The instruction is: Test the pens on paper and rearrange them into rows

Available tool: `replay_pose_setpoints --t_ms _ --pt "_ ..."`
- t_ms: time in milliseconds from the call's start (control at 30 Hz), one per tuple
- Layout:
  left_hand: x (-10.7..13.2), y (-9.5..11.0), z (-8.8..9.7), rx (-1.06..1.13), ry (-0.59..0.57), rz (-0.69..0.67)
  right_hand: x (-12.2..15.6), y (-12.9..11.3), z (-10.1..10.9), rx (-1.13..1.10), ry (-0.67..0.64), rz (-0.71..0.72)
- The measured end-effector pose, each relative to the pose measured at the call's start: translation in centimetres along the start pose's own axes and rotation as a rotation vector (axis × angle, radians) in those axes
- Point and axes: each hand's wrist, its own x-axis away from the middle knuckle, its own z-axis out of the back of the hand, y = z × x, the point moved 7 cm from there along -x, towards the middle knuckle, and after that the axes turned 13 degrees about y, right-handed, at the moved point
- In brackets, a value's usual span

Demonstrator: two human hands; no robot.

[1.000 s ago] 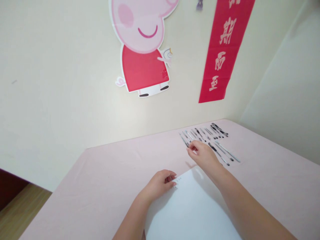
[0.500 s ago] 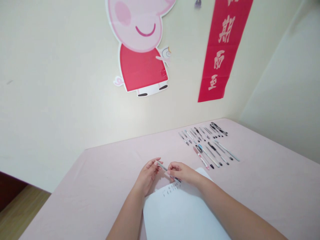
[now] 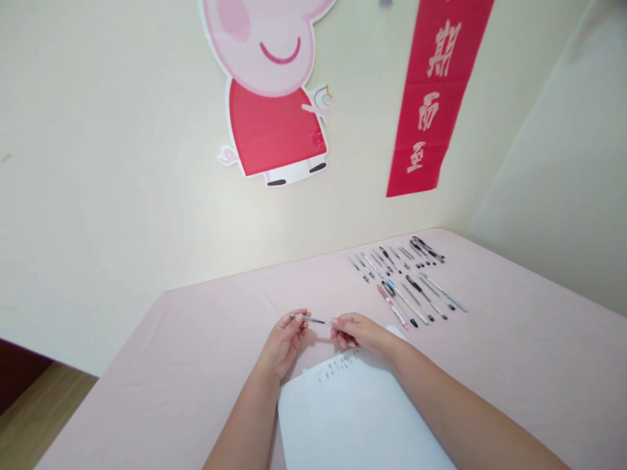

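My left hand (image 3: 284,343) pinches a slim dark pen (image 3: 313,320) between thumb and fingers. The pen lies nearly level and points right. My right hand (image 3: 353,329) is closed, with a small pale, see-through piece (image 3: 328,324) at its fingertips, close to the pen's right end. I cannot tell whether the two touch, or what kind of piece it is. Both hands are above the far edge of a white sheet of paper (image 3: 355,418), which has several rows of small dark handwriting (image 3: 337,367) along its top.
Several pens (image 3: 416,300) lie side by side in a near row on the right of the pink-covered table (image 3: 210,365). Behind them is a farther row of pens and slim refills (image 3: 385,260). The wall bears a cartoon pig cutout (image 3: 274,127) and a red banner (image 3: 431,111).
The pen, slanted between both hands before, now lies nearly level in my left hand. My right hand has come off its lower end and holds a small pale piece. The view has shifted slightly.
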Motion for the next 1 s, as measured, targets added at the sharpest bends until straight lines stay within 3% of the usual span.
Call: replay_pose_setpoints --t_ms 333,500,633,867,1000 --pt "-0.3 0.1 0.4 -0.052 0.058 -0.043 -0.2 0.2 -0.1 0.102 0.071 0.068" --pt "-0.6 0.1 0.8 -0.089 0.139 -0.074 -0.3 -0.5 -0.1 0.339 0.182 0.255" --pt "-0.5 0.2 0.8 -0.092 0.141 -0.083 -0.3 -1.0 0.2 0.467 0.263 0.385" --pt "-0.4 0.3 0.4 -0.015 0.061 -0.061 -0.5 -0.3 0.3 0.326 0.207 0.298" --pt "-0.7 0.5 0.7 -0.019 0.093 -0.099 -0.3 -0.5 0.2 0.368 0.215 0.299"
